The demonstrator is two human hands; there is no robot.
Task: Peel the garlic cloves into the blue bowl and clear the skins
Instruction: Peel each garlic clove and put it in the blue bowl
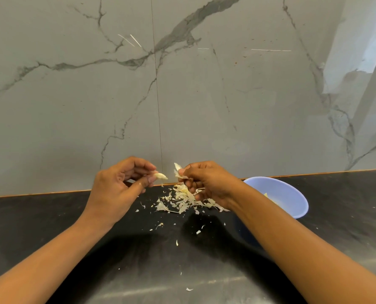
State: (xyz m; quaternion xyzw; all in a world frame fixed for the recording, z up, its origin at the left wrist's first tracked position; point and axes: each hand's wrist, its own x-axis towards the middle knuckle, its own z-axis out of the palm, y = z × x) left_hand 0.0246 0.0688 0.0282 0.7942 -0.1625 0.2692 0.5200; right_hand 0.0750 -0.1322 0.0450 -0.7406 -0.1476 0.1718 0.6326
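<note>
A garlic clove is pinched btw. the thumb and fingertips of the left hand and held in the air above the back part of the counter. Its pale tip is pointed twd. the right hand, and the other left fingers are loosely curled. A strip of skin is pinched btw. thumb and forefinger of the right hand, w/ its thin end sticking up. Strip and clove are seen just apart, w/ a small gap btw. them. The lower fingers of the right hand are curled in, right over the skin pile; whether more skin is gripped there cannot be told. The pile is spread on the dark counter under and btw. both hands, close to the wall, w/ loose flakes scattered nearer the camera. The blue bowl is set on the counter to the right of the pile, just behind the right wrist & forearm, by which its left part is hidden. A few pale-yellow pieces, which look like peeled cloves, are seen inside the bowl at its left side. The wall is finished in grey marble-look w/ dark veins, and an orange-brown edge is seen where it meets the counter. Both forearms are bare and are seen reaching in from the bottom corners.
</note>
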